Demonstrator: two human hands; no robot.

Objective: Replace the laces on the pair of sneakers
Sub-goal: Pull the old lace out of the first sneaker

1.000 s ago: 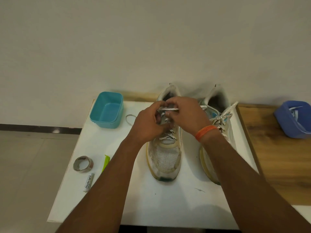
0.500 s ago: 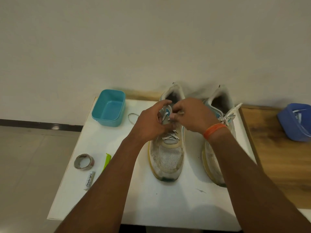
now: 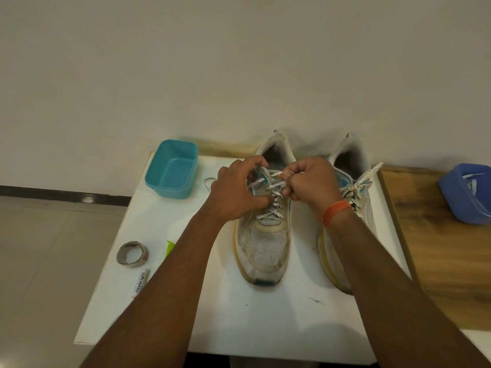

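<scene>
Both hands sit over the left sneaker (image 3: 263,235) mid-tabletop (image 3: 265,320): left hand (image 3: 233,192) and right hand (image 3: 309,181) each pinch its speckled lace (image 3: 276,185). Teal tub (image 3: 172,170) at the far-left corner looks bare; blue tub (image 3: 465,192) holds something white.

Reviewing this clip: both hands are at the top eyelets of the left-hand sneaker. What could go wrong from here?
1. The right hand pinches the speckled lace near its end; a slip could pull it back out of the eyelet.
2. The other sneaker sits close to the white board's right edge; the right forearm might nudge it off.
3. The left hand hides the eyelets, so a skipped hole may go unnoticed.
</scene>
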